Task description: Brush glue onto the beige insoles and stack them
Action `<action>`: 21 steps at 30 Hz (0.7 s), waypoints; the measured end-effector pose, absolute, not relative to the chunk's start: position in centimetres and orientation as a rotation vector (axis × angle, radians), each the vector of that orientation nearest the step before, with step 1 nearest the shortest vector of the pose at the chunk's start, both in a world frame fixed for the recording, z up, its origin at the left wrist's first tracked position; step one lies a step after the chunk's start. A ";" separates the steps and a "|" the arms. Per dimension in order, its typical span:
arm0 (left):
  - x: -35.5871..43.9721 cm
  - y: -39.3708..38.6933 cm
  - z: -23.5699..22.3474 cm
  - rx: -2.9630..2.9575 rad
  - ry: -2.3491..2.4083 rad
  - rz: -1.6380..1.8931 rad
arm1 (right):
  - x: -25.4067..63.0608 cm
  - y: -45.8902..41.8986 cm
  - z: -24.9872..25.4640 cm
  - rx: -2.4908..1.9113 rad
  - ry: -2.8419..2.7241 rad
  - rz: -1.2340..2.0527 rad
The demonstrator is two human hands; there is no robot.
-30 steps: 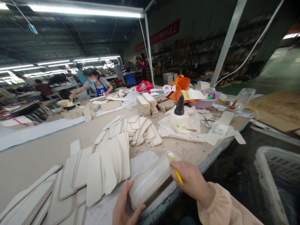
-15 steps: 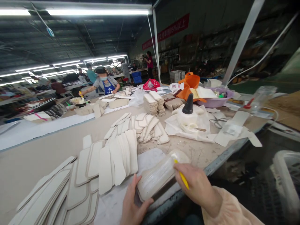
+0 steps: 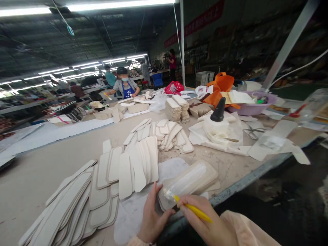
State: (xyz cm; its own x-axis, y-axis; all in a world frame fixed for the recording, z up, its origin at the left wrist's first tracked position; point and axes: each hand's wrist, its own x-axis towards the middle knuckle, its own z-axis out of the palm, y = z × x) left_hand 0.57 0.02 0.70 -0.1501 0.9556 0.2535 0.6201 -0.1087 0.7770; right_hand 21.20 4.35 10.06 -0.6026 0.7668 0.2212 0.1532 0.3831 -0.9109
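1. The right hand (image 3: 205,217) has its fingers closed around a yellow brush (image 3: 193,208), its tip at the near left end of a pale, rounded piece (image 3: 191,184). A tilted or heavy stroke here could push paste over the rim.
2. The left hand (image 3: 155,213) is spread wide, thumb and forefinger apart around that same end, bracing rather than gripping. With the brush tip so close, those fingers could pick up paste and mark whatever they touch next.
3. The piece lies flat at the table's front, partly over a white sheet (image 3: 128,217) and just beside the metal edge (image 3: 256,176). A hard sideways push might skid it towards the drop.
4. White paste (image 3: 186,179) streaks its middle, while the borders look barer; uneven loading could leave them thin.
5. Fanned pale pieces (image 3: 139,167) sit just beyond the left fingertips, so a stray drip or elbow could soil or topple them.
6. Farther off, a black-coned container (image 3: 216,128) stands on crumpled wrapping; a snagged wrapping could tip it.
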 end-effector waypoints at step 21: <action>0.2 0.4 0.3 1.754 1.863 1.214 | 26.7 9.9 7.8 -1.292 -2.138 0.140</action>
State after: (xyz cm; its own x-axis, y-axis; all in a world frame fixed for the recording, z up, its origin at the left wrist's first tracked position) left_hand 0.20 0.40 0.27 -0.2040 0.9260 0.3178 0.6649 -0.1073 0.7392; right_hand 26.68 9.87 7.76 -0.3219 0.8285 0.4582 0.7618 0.5140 -0.3942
